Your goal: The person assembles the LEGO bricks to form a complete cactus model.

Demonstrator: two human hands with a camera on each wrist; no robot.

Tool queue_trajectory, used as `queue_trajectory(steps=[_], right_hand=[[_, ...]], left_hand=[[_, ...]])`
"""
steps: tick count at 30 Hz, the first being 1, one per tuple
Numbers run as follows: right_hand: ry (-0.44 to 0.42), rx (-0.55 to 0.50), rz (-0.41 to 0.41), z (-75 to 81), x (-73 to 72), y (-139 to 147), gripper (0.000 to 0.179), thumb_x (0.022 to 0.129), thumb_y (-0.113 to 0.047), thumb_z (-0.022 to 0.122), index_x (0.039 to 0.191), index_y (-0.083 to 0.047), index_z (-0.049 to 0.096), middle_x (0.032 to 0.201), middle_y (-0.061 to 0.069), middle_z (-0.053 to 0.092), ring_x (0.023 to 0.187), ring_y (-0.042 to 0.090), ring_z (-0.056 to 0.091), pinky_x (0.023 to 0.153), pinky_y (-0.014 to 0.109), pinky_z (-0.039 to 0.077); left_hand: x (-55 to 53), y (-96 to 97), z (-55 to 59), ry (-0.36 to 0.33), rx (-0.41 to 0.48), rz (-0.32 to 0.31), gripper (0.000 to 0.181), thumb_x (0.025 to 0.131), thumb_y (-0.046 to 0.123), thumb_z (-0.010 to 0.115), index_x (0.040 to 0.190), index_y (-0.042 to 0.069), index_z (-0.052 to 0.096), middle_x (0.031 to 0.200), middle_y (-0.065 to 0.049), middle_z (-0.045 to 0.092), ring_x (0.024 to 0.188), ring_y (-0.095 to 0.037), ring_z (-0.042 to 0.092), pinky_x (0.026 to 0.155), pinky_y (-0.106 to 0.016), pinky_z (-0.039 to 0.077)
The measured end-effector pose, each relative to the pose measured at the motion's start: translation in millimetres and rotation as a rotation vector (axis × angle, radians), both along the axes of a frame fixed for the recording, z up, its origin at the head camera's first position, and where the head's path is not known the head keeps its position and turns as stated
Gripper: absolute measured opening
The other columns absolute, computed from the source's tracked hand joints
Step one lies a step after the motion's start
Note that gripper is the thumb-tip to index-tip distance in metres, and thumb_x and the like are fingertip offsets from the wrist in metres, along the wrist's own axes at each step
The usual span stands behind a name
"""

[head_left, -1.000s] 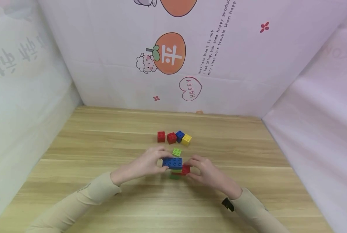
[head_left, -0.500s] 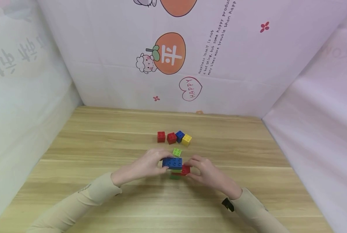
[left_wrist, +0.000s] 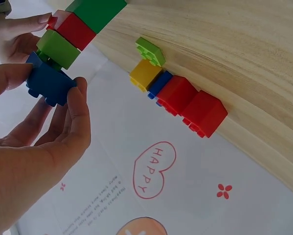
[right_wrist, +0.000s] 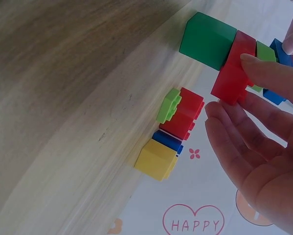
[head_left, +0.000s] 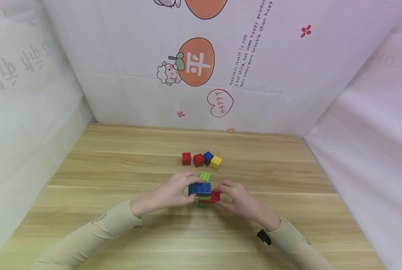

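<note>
A stack of bricks stands on the table in front of the person. Its dark green brick (right_wrist: 207, 40) is at the bottom, then a red brick (right_wrist: 229, 81), a light green brick (left_wrist: 59, 49) and a long blue brick (left_wrist: 51, 84) on top. My left hand (head_left: 177, 190) pinches the blue brick between thumb and fingers. Light green studs show in a narrow gap under the blue brick in the left wrist view. At the stack's right side, my right hand (head_left: 239, 197) holds the red brick's jutting end between thumb and fingers.
Just behind the stack lies a flat lime brick (head_left: 205, 176). Farther back sit two red bricks, the left one (head_left: 186, 158) slightly apart, plus a small blue brick (head_left: 208, 158) and a yellow brick (head_left: 215, 162). A printed cloth wall (head_left: 130, 93) rises behind the wooden table (head_left: 126, 157).
My left hand has shifted slightly to the right along the blue brick, its fingers reaching farther over it. The right hand and the loose bricks stay in place.
</note>
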State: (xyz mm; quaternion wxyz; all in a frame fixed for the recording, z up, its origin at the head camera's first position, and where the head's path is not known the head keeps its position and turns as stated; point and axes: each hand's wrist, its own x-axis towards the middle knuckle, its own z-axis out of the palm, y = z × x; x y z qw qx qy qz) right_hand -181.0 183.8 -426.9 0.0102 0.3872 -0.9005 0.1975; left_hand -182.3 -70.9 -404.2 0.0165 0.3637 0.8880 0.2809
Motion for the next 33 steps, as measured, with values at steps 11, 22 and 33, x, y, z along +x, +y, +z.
queue_trajectory(steps=[11, 22, 33], right_hand=[[0.017, -0.010, 0.009, 0.1, 0.9, -0.2, 0.031, 0.083, -0.014, 0.079, 0.112, -0.005, 0.070, 0.104, 0.006, 0.070, 0.094, 0.016, 0.071, 0.081, 0.032, 0.063], [0.015, -0.003, 0.002, -0.7, 0.8, 0.2, 0.032, 0.083, -0.015, 0.079, 0.112, -0.006, 0.070, 0.105, 0.005, 0.070, 0.094, 0.016, 0.071, 0.082, 0.030, 0.062], [0.017, 0.000, 0.007, -0.3, 0.5, -0.3, 0.031, 0.084, -0.016, 0.079, 0.112, -0.007, 0.070, 0.105, 0.005, 0.071, 0.094, 0.016, 0.070, 0.081, 0.029, 0.062]], left_hand=[[-1.2, 0.1, 1.5, 0.023, -0.004, -0.026, 0.040, 0.086, 0.012, 0.073, 0.125, 0.007, 0.066, 0.126, -0.010, 0.069, 0.112, -0.021, 0.067, 0.094, -0.036, 0.059], [-2.2, 0.8, 6.6, -0.060, -0.032, -0.014, 0.040, 0.086, 0.013, 0.074, 0.125, 0.010, 0.068, 0.125, -0.007, 0.069, 0.111, -0.019, 0.065, 0.095, -0.036, 0.058], [-3.1, 3.3, 9.1, -0.084, -0.043, 0.005, 0.040, 0.083, 0.012, 0.075, 0.123, 0.008, 0.070, 0.123, -0.007, 0.070, 0.104, -0.015, 0.066, 0.087, -0.027, 0.060]])
